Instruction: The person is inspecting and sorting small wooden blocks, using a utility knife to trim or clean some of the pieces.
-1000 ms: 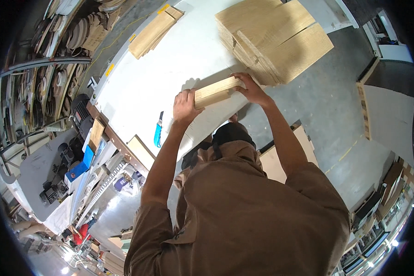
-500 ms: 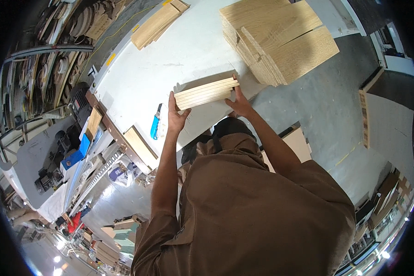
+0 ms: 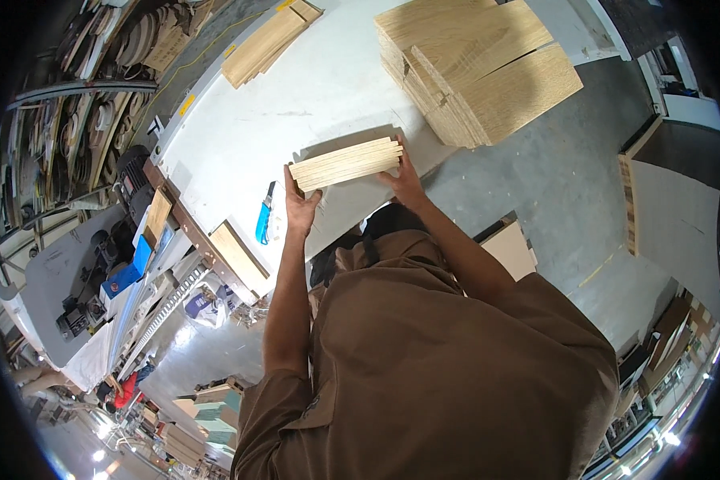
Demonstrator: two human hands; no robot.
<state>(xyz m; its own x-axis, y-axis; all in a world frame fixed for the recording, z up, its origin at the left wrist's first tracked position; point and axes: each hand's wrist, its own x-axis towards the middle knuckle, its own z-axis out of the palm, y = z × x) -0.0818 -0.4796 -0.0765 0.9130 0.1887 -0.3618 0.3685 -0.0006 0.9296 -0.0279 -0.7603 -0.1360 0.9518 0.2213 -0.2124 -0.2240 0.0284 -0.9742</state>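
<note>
A stack of thin pale wooden boards (image 3: 346,165) is held between my two hands over the white worktable (image 3: 240,136). My left hand (image 3: 301,210) is closed on the stack's left end, thumb on the near side. At the right end my right hand (image 3: 406,182) grips the boards, its fingers partly hidden behind them. The board ends are slightly staggered at the right. Left of my left hand lies a blue-handled knife (image 3: 263,224) with a dark blade.
A tall pile of wide wooden panels (image 3: 520,88) stands at the table's far right. More narrow boards (image 3: 268,44) lie by the far left edge. A wooden strip (image 3: 240,256) rests at the near left corner. Racks of offcuts (image 3: 80,136) stand beyond the table's left side.
Both hands have shifted the stack slightly to the left, and its striped side shows a little broader. The view has also moved a little.
</note>
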